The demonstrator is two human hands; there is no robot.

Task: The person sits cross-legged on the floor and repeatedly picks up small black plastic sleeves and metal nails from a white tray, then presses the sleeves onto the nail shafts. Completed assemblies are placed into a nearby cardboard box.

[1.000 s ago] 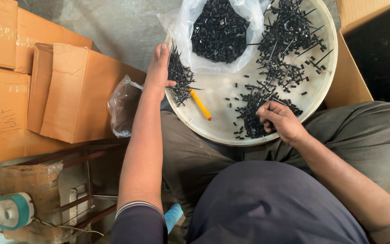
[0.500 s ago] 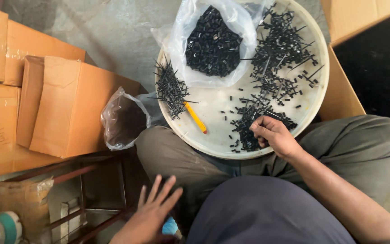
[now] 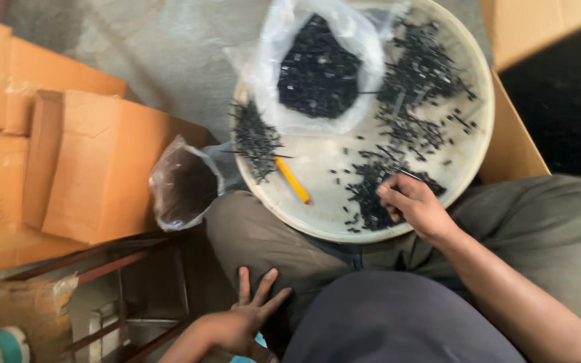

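A round white tray (image 3: 344, 232) rests on my lap, strewn with small black parts (image 3: 418, 74). My right hand (image 3: 411, 202) lies on a heap of the black parts (image 3: 368, 195) at the tray's near side, fingers curled; a thin black piece pokes out by its fingertips. My left hand (image 3: 247, 319) hangs low by my left thigh, fingers spread, holding nothing. A clear plastic bag (image 3: 317, 67) full of black parts sits on the tray's far side. A bundle of thin black pins (image 3: 257, 138) and a yellow pencil-like stick (image 3: 292, 180) lie at the tray's left.
Brown cardboard boxes (image 3: 95, 168) stand to the left, another carton (image 3: 526, 40) to the right. A second plastic bag (image 3: 183, 185), dark inside, hangs beside the tray's left rim. A rusty metal frame (image 3: 115, 262) stands below the boxes. Grey concrete floor lies beyond.
My left hand left the pin bundle on the tray and dropped down beside my left thigh, fingers spread. My right hand stays on the heap of black parts.
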